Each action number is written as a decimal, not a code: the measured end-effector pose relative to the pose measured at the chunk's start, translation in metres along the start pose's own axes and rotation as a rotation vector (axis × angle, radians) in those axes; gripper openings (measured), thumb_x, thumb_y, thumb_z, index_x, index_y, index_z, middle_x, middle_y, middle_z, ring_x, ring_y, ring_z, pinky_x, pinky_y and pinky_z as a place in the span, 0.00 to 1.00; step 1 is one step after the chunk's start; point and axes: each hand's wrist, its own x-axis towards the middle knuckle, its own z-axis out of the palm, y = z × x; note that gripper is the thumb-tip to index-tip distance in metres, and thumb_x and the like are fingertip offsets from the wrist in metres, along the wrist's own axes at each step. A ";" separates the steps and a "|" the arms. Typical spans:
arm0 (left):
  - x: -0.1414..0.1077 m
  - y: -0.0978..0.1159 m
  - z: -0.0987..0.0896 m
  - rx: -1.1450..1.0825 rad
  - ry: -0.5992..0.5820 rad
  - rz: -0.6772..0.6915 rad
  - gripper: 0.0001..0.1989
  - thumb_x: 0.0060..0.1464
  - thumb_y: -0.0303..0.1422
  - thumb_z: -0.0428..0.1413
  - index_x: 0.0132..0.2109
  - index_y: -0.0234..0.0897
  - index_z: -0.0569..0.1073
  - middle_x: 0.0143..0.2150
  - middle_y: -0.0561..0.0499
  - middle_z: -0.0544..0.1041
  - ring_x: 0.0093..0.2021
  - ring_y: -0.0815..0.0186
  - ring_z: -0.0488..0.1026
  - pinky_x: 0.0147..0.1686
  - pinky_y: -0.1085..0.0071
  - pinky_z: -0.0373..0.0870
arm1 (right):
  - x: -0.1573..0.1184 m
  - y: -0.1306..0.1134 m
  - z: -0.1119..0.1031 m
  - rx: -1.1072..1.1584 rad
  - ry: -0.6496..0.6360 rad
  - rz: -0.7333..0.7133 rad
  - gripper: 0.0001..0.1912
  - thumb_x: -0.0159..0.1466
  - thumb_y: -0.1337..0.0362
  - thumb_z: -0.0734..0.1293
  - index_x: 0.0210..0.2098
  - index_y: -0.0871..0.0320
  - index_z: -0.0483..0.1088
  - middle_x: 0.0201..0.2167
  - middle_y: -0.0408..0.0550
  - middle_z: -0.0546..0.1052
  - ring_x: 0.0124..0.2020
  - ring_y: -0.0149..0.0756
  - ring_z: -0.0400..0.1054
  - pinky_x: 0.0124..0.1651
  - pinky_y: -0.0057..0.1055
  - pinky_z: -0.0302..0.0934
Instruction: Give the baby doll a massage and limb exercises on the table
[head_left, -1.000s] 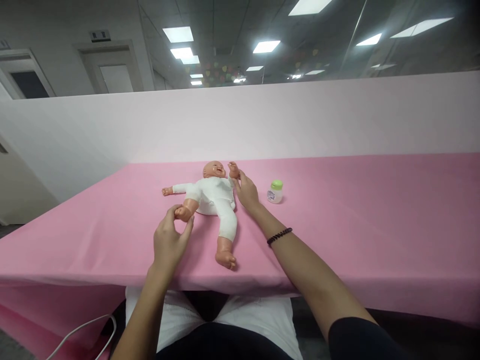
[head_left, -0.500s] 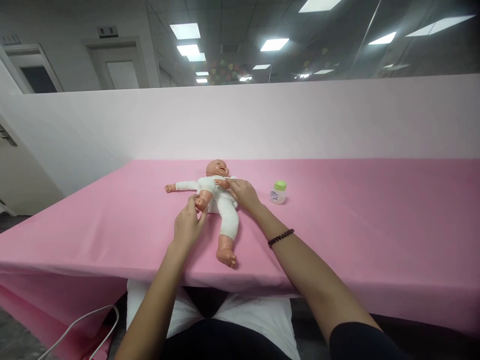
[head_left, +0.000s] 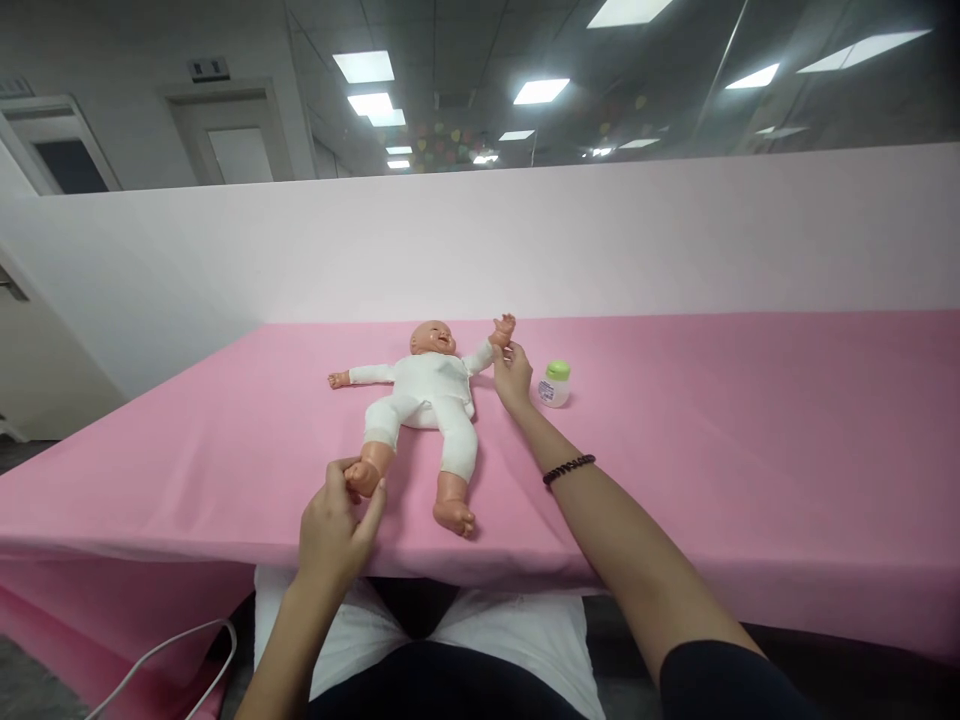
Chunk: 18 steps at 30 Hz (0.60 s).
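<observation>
A baby doll (head_left: 431,382) with a white cloth body lies on its back, head away from me, on the pink-covered table (head_left: 712,440). My left hand (head_left: 336,522) is closed around the doll's foot on the left side, thumb on one side and fingers on the other. With my right hand (head_left: 514,376) I grip the doll's arm on the right near its wrist, and the doll's hand sticks up above my fingers. The doll's other arm stretches out to the left, and its other leg points toward me; both lie untouched.
A small clear jar (head_left: 555,385) with a green lid stands just right of my right hand. Behind the table runs a white wall (head_left: 525,240) with glass above it. A white cable (head_left: 172,640) hangs at the lower left, below the table edge.
My left hand has drawn the doll's bent leg down and left, straightening it. My right hand has moved the doll's arm from across its chest outward to the right and up.
</observation>
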 end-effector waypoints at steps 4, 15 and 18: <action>-0.013 -0.016 0.003 0.033 -0.043 -0.030 0.16 0.61 0.46 0.51 0.47 0.39 0.67 0.36 0.45 0.79 0.34 0.53 0.78 0.32 0.61 0.71 | 0.010 0.017 0.001 0.175 0.084 0.380 0.17 0.68 0.55 0.62 0.48 0.61 0.69 0.45 0.57 0.79 0.41 0.42 0.77 0.44 0.37 0.72; -0.020 -0.023 0.009 0.087 -0.009 0.034 0.16 0.62 0.47 0.51 0.46 0.38 0.68 0.38 0.43 0.78 0.37 0.50 0.74 0.40 0.54 0.70 | 0.018 0.046 0.004 0.148 0.065 0.536 0.21 0.70 0.67 0.50 0.59 0.56 0.61 0.44 0.56 0.78 0.31 0.36 0.76 0.36 0.39 0.73; -0.006 -0.018 0.002 0.008 -0.058 -0.030 0.17 0.62 0.48 0.51 0.46 0.39 0.66 0.38 0.44 0.78 0.38 0.51 0.75 0.38 0.57 0.70 | 0.016 0.046 0.006 0.099 0.076 0.343 0.20 0.71 0.61 0.51 0.56 0.58 0.65 0.42 0.58 0.78 0.34 0.40 0.77 0.34 0.38 0.73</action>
